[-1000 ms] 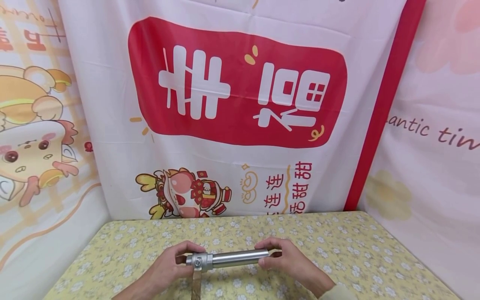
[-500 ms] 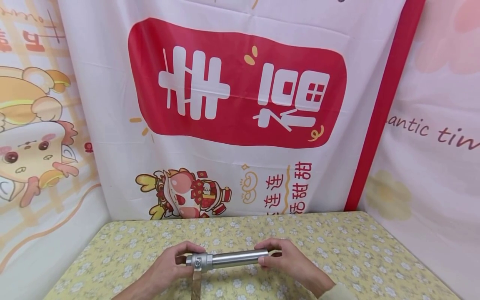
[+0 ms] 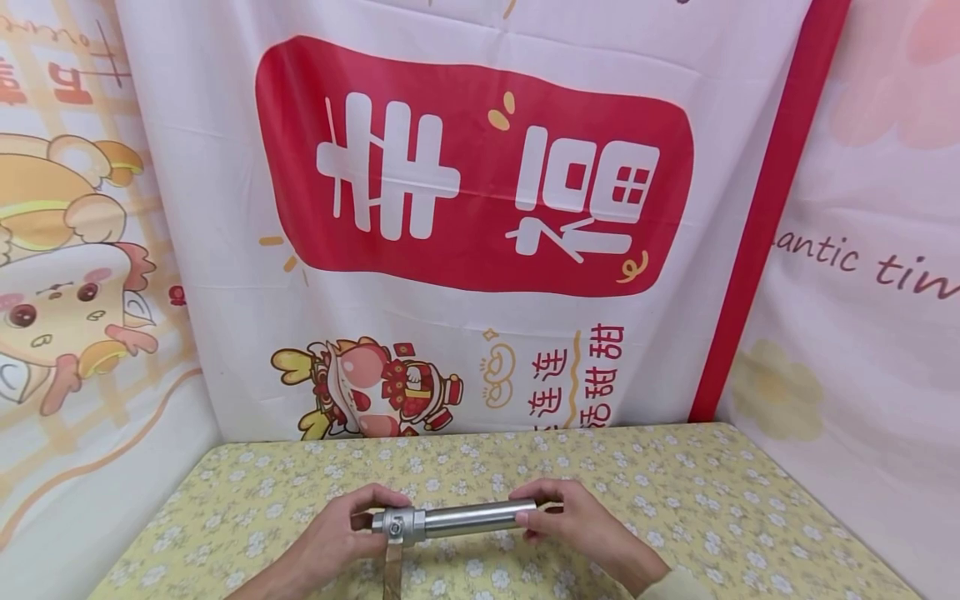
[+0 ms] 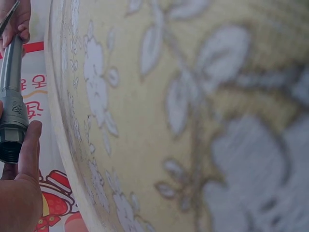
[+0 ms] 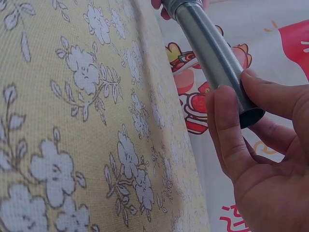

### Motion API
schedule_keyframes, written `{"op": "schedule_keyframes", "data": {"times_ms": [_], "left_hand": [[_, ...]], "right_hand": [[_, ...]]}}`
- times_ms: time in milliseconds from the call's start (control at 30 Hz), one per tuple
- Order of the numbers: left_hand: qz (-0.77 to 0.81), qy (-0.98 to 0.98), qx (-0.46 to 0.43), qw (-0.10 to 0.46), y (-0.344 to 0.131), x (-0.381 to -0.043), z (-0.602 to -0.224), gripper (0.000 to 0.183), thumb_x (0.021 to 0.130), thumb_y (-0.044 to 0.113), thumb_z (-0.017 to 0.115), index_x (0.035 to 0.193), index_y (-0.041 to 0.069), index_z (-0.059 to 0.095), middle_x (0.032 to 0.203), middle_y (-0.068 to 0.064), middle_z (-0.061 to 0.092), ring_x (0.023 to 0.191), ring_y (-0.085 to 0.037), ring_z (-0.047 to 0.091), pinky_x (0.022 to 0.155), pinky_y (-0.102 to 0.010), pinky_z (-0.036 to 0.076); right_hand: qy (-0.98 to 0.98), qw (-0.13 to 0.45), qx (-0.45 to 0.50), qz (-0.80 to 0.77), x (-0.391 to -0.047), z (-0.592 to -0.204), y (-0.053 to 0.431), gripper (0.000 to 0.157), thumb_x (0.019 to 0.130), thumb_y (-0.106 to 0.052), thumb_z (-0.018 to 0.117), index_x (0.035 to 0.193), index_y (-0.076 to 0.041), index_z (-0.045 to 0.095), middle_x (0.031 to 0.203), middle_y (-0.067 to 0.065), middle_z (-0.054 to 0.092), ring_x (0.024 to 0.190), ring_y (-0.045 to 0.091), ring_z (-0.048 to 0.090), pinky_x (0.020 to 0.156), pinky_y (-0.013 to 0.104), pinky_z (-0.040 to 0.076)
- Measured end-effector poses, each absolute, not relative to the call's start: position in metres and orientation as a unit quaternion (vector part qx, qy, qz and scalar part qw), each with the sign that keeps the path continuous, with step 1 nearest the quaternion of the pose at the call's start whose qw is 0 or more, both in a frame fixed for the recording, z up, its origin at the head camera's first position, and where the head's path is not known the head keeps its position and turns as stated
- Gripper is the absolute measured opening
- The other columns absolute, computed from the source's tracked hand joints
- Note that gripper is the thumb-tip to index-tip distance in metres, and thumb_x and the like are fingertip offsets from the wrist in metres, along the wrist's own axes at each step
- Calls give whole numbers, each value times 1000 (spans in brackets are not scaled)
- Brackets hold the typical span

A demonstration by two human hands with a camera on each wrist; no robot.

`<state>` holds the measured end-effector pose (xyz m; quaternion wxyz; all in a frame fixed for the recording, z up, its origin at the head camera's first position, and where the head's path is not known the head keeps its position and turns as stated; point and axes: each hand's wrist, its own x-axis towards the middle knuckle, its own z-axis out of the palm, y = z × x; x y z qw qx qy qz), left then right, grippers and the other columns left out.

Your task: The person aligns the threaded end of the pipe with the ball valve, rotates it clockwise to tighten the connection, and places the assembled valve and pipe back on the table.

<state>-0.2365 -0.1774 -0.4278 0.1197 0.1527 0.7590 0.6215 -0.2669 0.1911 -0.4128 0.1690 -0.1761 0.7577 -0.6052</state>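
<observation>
A silver ball valve [image 3: 401,523] and a smooth steel pipe [image 3: 476,517] are joined end to end and held level over the table. My left hand [image 3: 337,529] grips the valve at its left end, thumb below and fingers above. From the valve a flat brownish lever handle [image 3: 393,570] points down toward me. At the pipe's free right end, my right hand [image 3: 573,525] pinches the tube between fingers and thumb. The valve's open threaded mouth [image 4: 9,150] faces the camera in the left wrist view. The right wrist view shows the pipe's dark open end [image 5: 252,117].
A yellow floral cloth covers the table [image 3: 652,492] beneath both hands. Behind it hangs a white curtain [image 3: 480,304] with red printing. Printed fabric walls stand at the left [image 3: 67,333] and right [image 3: 862,358].
My right fingers and thumb have shifted slightly round the pipe's end. The left hand, valve and pipe stay in practically the same place.
</observation>
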Motion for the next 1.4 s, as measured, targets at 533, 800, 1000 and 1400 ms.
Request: {"op": "schedule_keyframes", "data": {"times_ms": [533,800,1000,1400], "left_hand": [[621,759,153,127,-178,-237,-427,42,97,9,78,137,1,67,136,-13,68,112,-25,68,90,-43,64],[618,761,158,123,-179,-237,-428,42,97,9,78,137,0,67,137,-13,68,111,-26,69,90,-42,64],[617,760,157,126,-180,-237,-428,42,97,8,78,136,0,67,137,-13,68,111,-26,68,90,-41,63],[619,759,157,126,-180,-236,-428,44,96,5,75,138,-2,66,136,-13,68,111,-26,68,90,-41,64]], "right_hand": [[764,161,-169,-602,-265,-414,190,31,105,-18,74,129,2,74,104,9,75,87,16,73,81,32,64],[773,158,-156,-594,-265,-415,189,31,106,-21,72,129,0,73,107,9,75,88,17,72,82,35,64],[777,151,-139,-596,-265,-416,189,32,105,-24,74,128,-1,74,106,8,77,88,17,73,84,39,65],[775,147,-161,-593,-265,-416,191,37,96,-16,84,129,-1,74,122,8,74,95,19,73,88,38,63]]}}
